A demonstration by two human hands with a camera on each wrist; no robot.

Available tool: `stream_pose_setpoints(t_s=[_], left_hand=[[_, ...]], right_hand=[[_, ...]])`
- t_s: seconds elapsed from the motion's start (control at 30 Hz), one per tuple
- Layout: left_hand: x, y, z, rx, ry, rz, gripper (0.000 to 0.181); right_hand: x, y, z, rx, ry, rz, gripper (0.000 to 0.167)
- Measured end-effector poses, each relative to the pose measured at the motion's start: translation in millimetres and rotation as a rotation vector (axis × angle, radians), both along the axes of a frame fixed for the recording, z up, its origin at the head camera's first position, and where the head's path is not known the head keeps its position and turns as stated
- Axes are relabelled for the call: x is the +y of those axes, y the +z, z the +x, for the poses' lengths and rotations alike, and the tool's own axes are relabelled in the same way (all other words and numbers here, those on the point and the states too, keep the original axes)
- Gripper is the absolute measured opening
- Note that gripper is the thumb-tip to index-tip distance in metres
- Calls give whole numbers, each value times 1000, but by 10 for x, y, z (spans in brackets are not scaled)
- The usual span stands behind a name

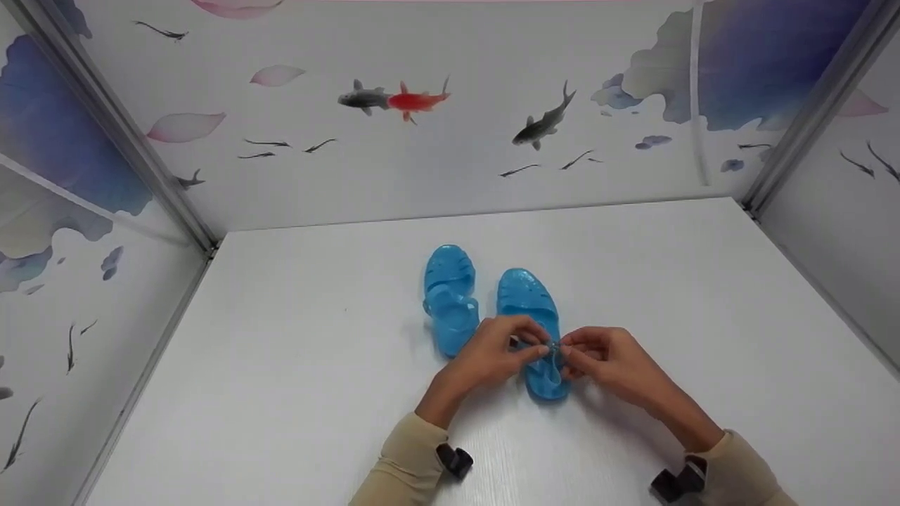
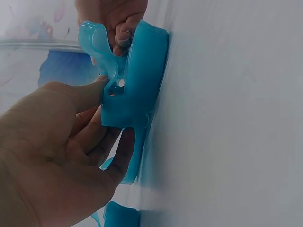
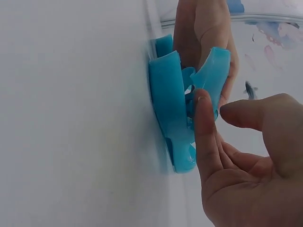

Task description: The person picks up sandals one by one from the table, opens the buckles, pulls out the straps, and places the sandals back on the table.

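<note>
Bare left hand (image 1: pixel 496 349) and bare right hand (image 1: pixel 615 360), fingertips (image 1: pixel 540 351) nearly meeting.
From here I see both pinching, wrists (image 1: pixel 444 399) angled inward.

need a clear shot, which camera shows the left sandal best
Head view: the left sandal is nearly whole, seen from above. Left wrist shows only a part at the bottom edge; right wrist, a bit beyond the other sandal.
</note>
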State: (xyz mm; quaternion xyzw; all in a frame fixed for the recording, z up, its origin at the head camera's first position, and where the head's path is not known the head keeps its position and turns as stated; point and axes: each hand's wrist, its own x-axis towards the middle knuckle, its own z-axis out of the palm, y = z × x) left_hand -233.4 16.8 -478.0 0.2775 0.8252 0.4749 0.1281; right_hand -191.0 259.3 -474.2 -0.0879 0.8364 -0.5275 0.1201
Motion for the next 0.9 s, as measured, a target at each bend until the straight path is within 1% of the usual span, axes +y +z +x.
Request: stream_pose_setpoints(t_s=[0.17,0.23,0.37,0.47,0.57,0.67,0.73,0.83,0.9], left_hand=[[11,3,-8,10,-15,7,21],[13,3,-8,16,-13,2,21],[27,-7,-6,19,2,0,26],[45,-19,1,27,16,-3,29],[59,-25,13,35,23,-10,25],[64,-14,25,27,30,-24,24],[67,-7,27,15,38,-36,25],[66,5,28,-3,47,-45,27],[59,13,30,-14,49,-42,28]], right_hand=[[-31,30,15,18,-7,3,34],[-57,36,25,41,-14,18,33],[-86,34,37,56,-40,27,33],[-63,20,31,39,-30,8,34],[-9,15,21,-3,-7,-24,35],[46,33,16,-57,0,-49,38],[65,40,18,-77,-8,-55,40],[62,39,19,-76,-19,-63,41],[43,32,20,-61,-26,-62,39]])
